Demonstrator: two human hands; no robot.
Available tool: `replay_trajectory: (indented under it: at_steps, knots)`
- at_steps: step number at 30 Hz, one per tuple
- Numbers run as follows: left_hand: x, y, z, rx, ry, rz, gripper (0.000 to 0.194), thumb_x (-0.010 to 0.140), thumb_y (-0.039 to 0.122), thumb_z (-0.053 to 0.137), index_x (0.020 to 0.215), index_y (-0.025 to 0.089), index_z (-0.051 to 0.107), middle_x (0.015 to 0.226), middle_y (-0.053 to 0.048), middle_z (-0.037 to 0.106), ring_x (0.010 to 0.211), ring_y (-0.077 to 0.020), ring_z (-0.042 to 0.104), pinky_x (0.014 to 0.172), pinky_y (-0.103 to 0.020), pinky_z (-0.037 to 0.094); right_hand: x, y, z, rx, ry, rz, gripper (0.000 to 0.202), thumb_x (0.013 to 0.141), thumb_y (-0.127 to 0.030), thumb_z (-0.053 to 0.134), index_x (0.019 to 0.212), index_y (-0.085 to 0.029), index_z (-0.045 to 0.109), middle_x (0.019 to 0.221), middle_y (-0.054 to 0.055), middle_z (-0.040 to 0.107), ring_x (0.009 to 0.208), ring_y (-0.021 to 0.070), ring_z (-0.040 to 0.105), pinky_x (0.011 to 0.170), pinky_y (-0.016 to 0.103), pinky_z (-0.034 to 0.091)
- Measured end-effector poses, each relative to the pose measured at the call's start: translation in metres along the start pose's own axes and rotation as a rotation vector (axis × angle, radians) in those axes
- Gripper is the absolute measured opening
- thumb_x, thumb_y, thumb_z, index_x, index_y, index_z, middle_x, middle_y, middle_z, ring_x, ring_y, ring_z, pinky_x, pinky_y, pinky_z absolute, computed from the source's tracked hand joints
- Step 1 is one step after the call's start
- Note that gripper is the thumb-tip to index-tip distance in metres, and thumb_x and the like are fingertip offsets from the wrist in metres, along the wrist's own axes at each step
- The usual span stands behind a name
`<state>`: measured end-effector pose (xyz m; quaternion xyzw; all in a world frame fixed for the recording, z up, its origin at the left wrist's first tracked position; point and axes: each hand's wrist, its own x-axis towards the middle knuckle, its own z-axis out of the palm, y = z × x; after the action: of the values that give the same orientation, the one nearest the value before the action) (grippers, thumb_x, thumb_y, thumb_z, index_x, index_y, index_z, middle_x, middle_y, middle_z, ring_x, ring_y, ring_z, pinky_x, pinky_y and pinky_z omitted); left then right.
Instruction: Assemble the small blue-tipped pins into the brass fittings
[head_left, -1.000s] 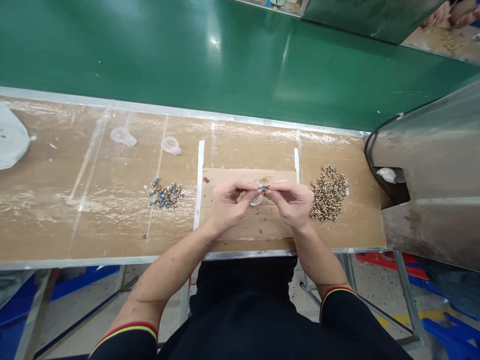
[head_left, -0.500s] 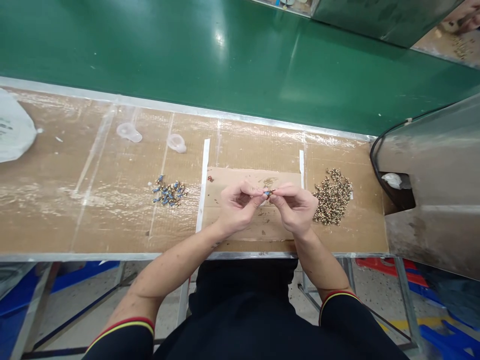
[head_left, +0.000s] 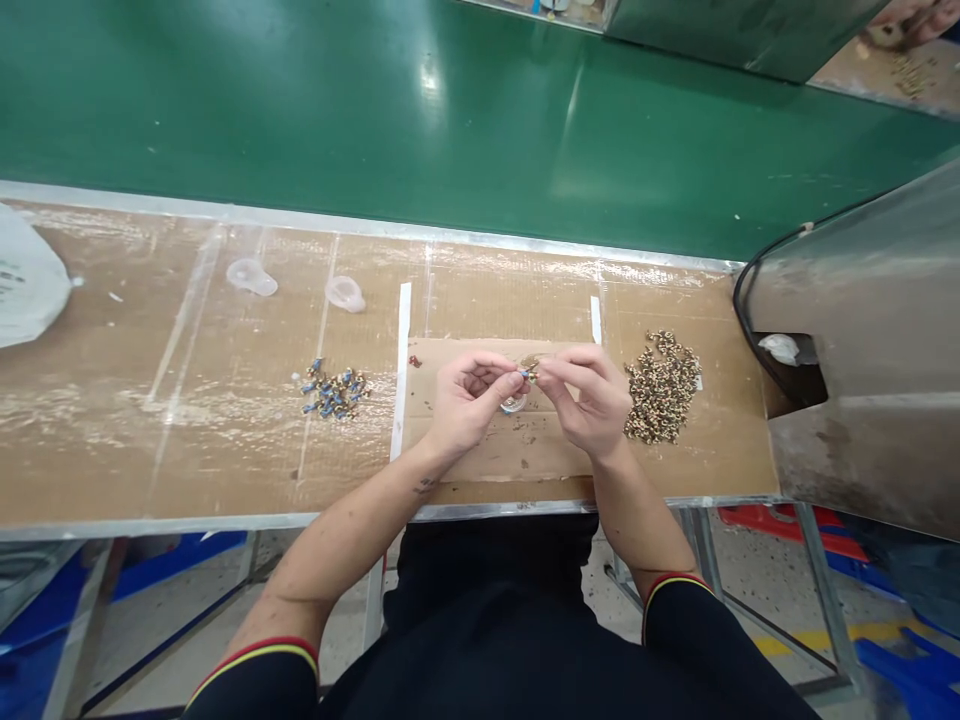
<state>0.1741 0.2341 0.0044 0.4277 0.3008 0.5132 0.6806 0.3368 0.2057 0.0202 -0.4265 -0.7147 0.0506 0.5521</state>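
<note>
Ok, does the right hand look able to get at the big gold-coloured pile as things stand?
Probably yes: the gold-coloured pile lies right beside the right hand, nothing visibly blocking the way, though that hand is at the small blue-and-gold part.

Left hand [head_left: 465,405], right hand [head_left: 594,405] pinching, fingertips [head_left: 512,381] nearly meeting; bare forearms [head_left: 367,518] angled inward

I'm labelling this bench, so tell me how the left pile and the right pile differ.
The left pile shows blue among its brass-coloured parts; the right pile shows brass and dark tones, no blue that I can make out. The left pile is smaller and looser, while the right pile is larger and denser. Both hold small parts lying on the brown table.
</note>
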Motion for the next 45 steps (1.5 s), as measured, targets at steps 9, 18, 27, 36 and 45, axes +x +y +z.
replay_trajectory:
  at_steps: [9,18,27,36,45]
  knots:
    - [-0.003,0.007,-0.005,0.266,-0.138,0.178,0.021,0.089,0.040,0.080,0.096,0.020,0.079,0.090,-0.007,0.083,0.076,-0.0163,0.078,0.065,-0.025,0.064,0.001,-0.004,-0.002,0.079,-0.006,0.172,0.009,0.096,-0.029,0.072,0.100,-0.034,0.079,0.079,-0.002,0.070,0.071,0.0144,0.064,0.060,0.030,0.054]
    - [-0.003,0.005,-0.009,0.504,-0.128,0.542,0.006,0.094,0.023,0.073,0.094,0.020,0.078,0.086,-0.005,0.083,0.073,-0.0148,0.078,0.065,-0.024,0.063,-0.002,-0.012,0.002,0.233,-0.051,0.258,0.004,0.094,-0.028,0.074,0.095,-0.029,0.078,0.079,0.000,0.072,0.071,0.0136,0.067,0.060,0.028,0.055]
    - [-0.005,0.005,-0.004,0.563,-0.095,0.699,0.009,0.091,0.013,0.073,0.096,0.021,0.075,0.086,-0.003,0.083,0.075,-0.0146,0.080,0.068,-0.022,0.064,-0.003,-0.013,0.004,0.304,-0.064,0.266,0.006,0.096,-0.031,0.071,0.095,-0.029,0.077,0.078,-0.001,0.076,0.070,0.0152,0.071,0.064,0.033,0.061]
    - [-0.007,0.016,-0.006,0.675,-0.092,0.620,0.009,0.092,0.015,0.069,0.093,0.021,0.075,0.083,-0.002,0.082,0.068,-0.0136,0.076,0.062,-0.023,0.061,-0.005,-0.008,0.008,0.309,-0.069,0.285,0.006,0.095,-0.030,0.072,0.093,-0.028,0.077,0.078,0.001,0.076,0.071,0.0162,0.071,0.066,0.034,0.060]
    - [0.005,0.009,-0.013,0.728,-0.107,0.527,0.010,0.093,0.022,0.070,0.090,0.019,0.079,0.084,-0.006,0.083,0.073,-0.0168,0.078,0.070,-0.028,0.062,-0.007,0.013,0.010,0.203,-0.074,0.296,0.020,0.094,-0.043,0.072,0.091,-0.025,0.080,0.078,0.003,0.077,0.067,0.0168,0.069,0.062,0.030,0.056]
